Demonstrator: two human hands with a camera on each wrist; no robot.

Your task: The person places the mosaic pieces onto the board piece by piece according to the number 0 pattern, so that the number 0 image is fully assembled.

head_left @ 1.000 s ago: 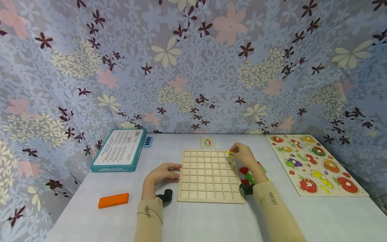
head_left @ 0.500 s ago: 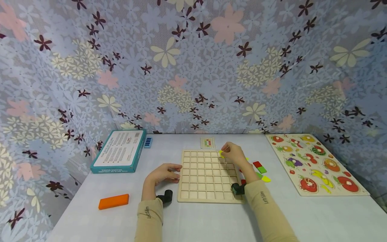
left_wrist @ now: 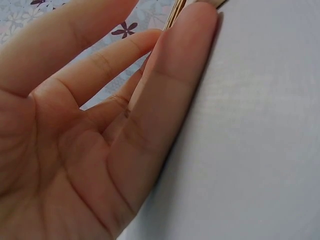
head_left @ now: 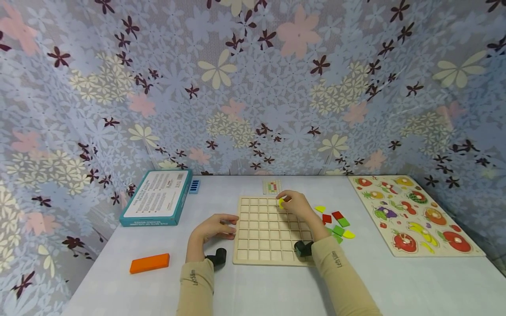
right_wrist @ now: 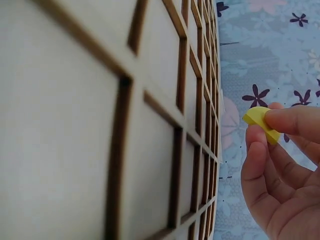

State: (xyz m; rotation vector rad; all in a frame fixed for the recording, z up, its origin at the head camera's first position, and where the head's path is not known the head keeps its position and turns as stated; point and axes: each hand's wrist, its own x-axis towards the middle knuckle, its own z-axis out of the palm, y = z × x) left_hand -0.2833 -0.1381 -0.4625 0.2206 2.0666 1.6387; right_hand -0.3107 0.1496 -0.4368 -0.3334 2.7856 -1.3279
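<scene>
One yellow piece (right_wrist: 260, 121) is pinched between thumb and curled fingertips of the right hand (head_left: 297, 204); it is held just above the far row of the wooden grid board (head_left: 253, 250), right of the board's centre. In the right wrist view the piece is seen clear of the board's cells, not seated in any. Whether a cell is touched cannot be told from the head view.

The left hand (head_left: 215, 227) is rested at the board's left edge with fingers loosely extended, nothing grasped. In the left wrist view the fingers (left_wrist: 165, 95) are shown straight and lying against the board's edge on the table.

All visible cells of the board are seen unfilled. Loose coloured pieces (head_left: 335, 222), in red, green and yellow, are scattered just right of the board. A small pattern card (head_left: 272, 186) is placed just beyond the board's far edge. A fruit puzzle board (head_left: 415, 215) is laid well to the right of the grid board. A teal box (head_left: 156, 197) is set to the far left of the board, with a small blue item (head_left: 193, 186) beside it. An orange block (head_left: 149, 263) is placed near left of the board, well apart.

Everything is supported on a pale table (head_left: 253, 289); floral fabric (head_left: 253, 87) is hung behind and at both sides.
</scene>
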